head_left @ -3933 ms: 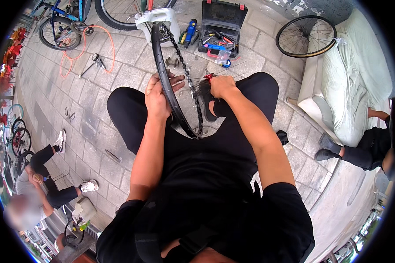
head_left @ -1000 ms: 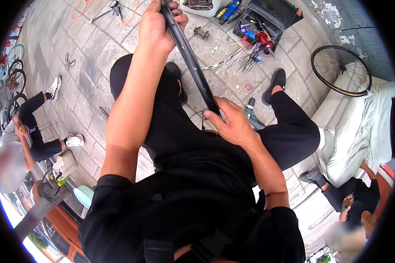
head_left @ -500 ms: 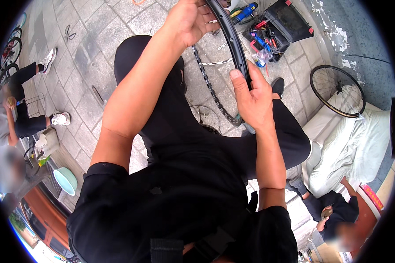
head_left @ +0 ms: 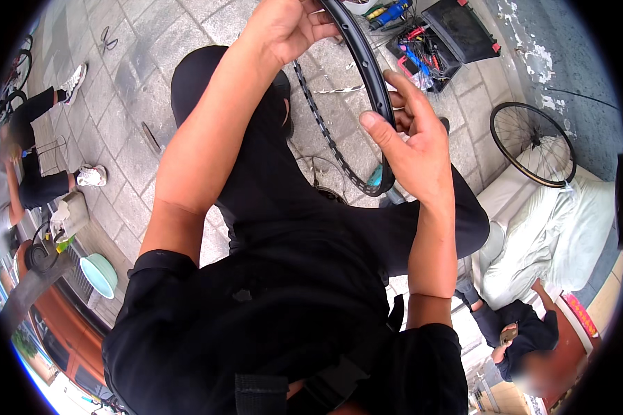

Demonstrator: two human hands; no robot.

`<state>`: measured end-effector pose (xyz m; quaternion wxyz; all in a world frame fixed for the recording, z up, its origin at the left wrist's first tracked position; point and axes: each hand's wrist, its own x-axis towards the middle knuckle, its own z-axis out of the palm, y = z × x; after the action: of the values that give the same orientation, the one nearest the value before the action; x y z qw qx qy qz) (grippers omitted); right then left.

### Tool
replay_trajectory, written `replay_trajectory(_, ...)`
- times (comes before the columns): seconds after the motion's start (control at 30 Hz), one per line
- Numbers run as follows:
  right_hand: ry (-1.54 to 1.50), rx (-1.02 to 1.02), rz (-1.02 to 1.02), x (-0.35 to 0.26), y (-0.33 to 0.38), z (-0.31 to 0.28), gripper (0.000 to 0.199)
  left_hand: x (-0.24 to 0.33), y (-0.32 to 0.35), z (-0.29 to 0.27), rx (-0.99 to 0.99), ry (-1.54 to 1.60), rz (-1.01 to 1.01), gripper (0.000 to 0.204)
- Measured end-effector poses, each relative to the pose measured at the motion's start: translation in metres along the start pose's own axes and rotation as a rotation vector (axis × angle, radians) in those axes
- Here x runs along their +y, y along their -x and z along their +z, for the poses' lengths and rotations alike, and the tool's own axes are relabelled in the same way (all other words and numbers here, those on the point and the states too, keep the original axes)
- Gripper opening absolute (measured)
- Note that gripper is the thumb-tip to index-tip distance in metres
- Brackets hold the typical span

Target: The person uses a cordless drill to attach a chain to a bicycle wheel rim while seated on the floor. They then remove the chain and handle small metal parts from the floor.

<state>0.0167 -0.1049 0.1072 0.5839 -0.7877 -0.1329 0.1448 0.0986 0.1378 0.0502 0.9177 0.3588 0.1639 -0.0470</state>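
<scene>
I hold a black bicycle wheel rim (head_left: 367, 76) upright in front of me, above my knees in black trousers. My left hand (head_left: 287, 28) grips the rim near its top at the upper edge of the view. My right hand (head_left: 408, 149) is wrapped around the rim's right side, thumb on the outer face. The rim's inner wall with its row of spoke holes (head_left: 325, 124) shows between my hands. No spokes are visible in the rim.
An open black toolbox (head_left: 439, 41) with colourful tools lies on the paved ground ahead. A spoked bicycle wheel (head_left: 533, 142) leans by the wall on the right, next to white cushions (head_left: 554, 228). A person sits at the left (head_left: 28, 152), another at lower right (head_left: 519, 332).
The rim has swung from lying across my lap to standing upright closer to me. Both hands shifted along it, and my view has tilted to the right.
</scene>
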Motion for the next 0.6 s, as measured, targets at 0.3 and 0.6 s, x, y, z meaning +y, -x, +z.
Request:
replay_trajectory(0.3,-0.023,0.064,-0.038,0.025,0.016,0.009,0.026,0.012,0.008,0.000,0.101,0.037,0.116,0.036)
replay_trajectory(0.6,-0.029,-0.076,0.099,-0.003,-0.023,0.021,0.023,0.008,0.002,-0.024,0.166,-0.051,0.003,0.042)
